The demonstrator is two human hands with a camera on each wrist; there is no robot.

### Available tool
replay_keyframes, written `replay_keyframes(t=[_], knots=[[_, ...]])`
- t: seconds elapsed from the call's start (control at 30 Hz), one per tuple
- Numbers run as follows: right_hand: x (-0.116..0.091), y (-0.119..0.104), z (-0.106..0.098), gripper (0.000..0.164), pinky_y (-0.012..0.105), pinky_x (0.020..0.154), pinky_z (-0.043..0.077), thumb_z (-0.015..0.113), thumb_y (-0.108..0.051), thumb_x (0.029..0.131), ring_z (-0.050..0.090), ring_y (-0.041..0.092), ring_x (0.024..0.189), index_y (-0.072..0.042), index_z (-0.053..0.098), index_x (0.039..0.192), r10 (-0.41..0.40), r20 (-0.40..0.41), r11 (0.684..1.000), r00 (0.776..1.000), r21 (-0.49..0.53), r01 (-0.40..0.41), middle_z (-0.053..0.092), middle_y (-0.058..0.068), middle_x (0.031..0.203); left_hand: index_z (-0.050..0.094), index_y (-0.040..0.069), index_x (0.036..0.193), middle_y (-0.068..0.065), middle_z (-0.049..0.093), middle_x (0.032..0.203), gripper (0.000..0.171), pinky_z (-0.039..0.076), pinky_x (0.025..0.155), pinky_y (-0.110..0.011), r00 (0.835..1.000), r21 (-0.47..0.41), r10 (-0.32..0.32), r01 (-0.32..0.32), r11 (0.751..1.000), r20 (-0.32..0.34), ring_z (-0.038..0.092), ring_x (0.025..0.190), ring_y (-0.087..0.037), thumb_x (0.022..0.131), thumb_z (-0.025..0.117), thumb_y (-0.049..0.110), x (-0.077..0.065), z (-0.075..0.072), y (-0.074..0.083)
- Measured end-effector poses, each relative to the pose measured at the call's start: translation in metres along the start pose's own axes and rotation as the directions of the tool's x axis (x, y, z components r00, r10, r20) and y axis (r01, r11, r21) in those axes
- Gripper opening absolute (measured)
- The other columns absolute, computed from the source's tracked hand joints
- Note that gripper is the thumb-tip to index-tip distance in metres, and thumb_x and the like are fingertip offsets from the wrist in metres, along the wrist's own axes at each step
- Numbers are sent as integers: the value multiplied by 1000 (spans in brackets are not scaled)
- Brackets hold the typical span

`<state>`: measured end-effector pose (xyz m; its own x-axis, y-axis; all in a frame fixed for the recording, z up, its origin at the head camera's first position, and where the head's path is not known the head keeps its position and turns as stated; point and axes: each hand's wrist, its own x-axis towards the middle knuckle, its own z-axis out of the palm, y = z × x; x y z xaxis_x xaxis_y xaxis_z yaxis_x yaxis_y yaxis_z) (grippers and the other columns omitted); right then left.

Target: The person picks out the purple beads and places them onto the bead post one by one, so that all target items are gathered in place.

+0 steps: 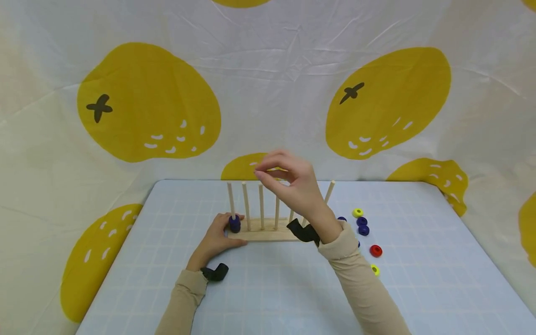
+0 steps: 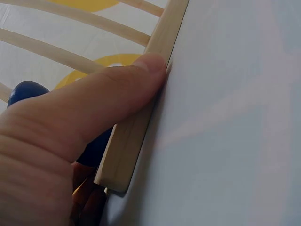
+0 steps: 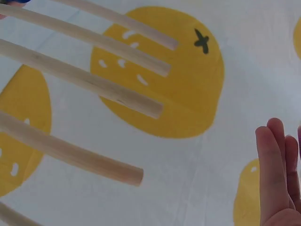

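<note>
Wooden peg rack sits on the table, left hand at its left end. You clamp the base there: thumb along the front edge, other fingers reaching behind. Right hand is raised above the pegs, fingers bent loosely toward the thumb; nothing shows between them. You cannot tell whether the tips touch.

Handling (judged): rack light and stiff, liable to slide; hold by the base, not the slim pegs. Rings probably light, hard, slightly slippery; pinch by the outer rim.

Materials: pale wood, squared base, round dowels. Dark-blue rings on the leftmost peg; loose red ring rounded, glossy, holed, beyond your right forearm. Table cover light blue, pale grid. Backdrop creased, fruit-printed.
</note>
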<state>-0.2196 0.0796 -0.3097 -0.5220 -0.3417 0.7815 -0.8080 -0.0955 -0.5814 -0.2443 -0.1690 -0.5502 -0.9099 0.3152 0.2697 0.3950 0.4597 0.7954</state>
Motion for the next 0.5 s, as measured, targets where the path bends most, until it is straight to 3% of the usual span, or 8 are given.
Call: replay_keyframes(t=[0.2,0.37,0.5], knots=[[-8,-15,-20,15,41,80,57,67,15,85,65,26,91,9,70,98,-33,-29,999,999,-9,33,63,18,99,67,18,125,3,63,122,68,38,97,-46,1000,-2,1,-1,1000,-2,46,108,-20,64,95,30,0,1,-1],[-17,-26,-38,10,42,80,57,66,11,87,64,28,90,12,68,97,-56,-92,998,994,4,56,63,20,95,67,17,125,-1,60,127,67,34,104,-50,1000,-28,-21,21,999,5,41,120,-23,65,95,28,-1,1,-1],[-25,-33,-52,11,39,82,57,66,6,89,64,30,90,15,67,96,-65,-149,998,987,-7,65,64,22,95,67,16,126,-4,59,128,68,33,104,-52,1000,-29,-24,24,999,2,40,121,-25,65,95,28,-1,0,-1]])
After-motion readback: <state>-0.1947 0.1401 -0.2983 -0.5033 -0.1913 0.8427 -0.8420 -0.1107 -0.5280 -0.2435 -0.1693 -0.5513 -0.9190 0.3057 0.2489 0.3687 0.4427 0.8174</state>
